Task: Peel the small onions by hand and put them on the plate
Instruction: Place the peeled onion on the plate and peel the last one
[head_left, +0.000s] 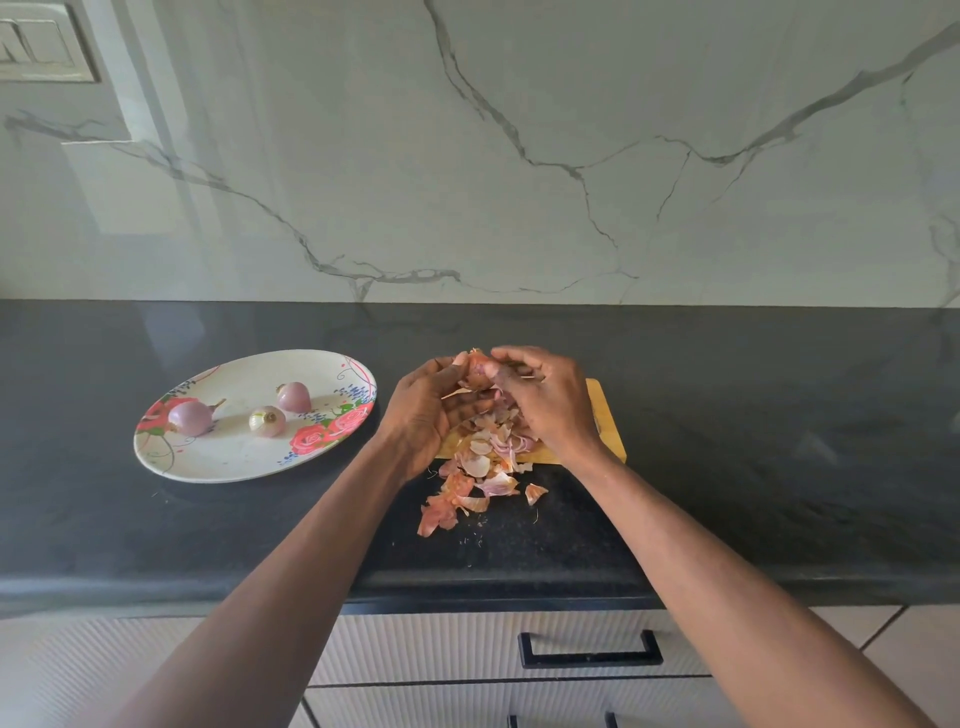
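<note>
A small onion (477, 370) with loose brown skin is held above the wooden board (608, 415). My left hand (427, 410) cups it from the left, and the fingers of my right hand (545, 400) pinch its skin from the right. Three peeled onions lie on the oval floral plate (218, 457): one at the left (188, 417), one in the middle (267, 420), one behind it (294, 396). A heap of onion peels (478, 473) spills from the board onto the counter.
The black stone counter (753, 441) runs the full width, with a marble wall behind it. Drawers with a black handle (592, 656) sit below the counter's front edge. A switch panel (41, 47) is at the top left.
</note>
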